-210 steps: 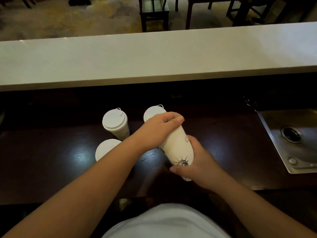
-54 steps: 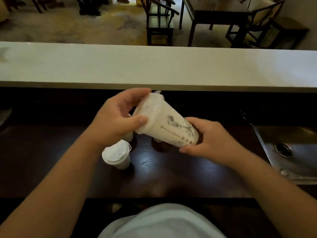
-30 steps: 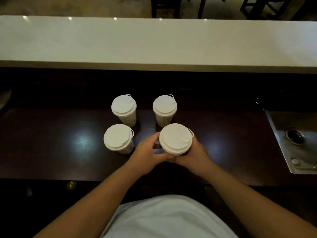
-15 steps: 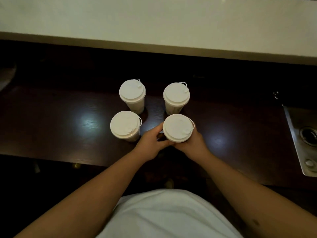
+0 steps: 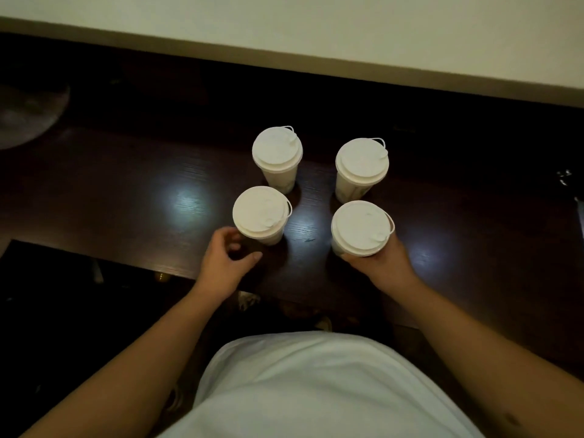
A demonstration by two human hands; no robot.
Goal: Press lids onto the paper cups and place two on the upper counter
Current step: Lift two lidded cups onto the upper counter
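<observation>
While four lidded cups are standing upright in a square on the dark lower counter (image 5: 94, 197), the right hand (image 5: 384, 267) is wrapping the near-right cup (image 5: 360, 227) just under its lid. The left hand (image 5: 226, 260) is curling loosely open beside the near-left cup (image 5: 260, 213) (contact unclear). Far-left cup (image 5: 277, 153) and far-right cup (image 5: 361, 164) are sitting untouched; the pale upper counter (image 5: 316, 23) is running behind them.

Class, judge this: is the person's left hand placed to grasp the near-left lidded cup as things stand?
Probably yes. The left hand is open beside the near-left cup, with nothing between them on the dark counter. The right hand holds another cup.
</observation>
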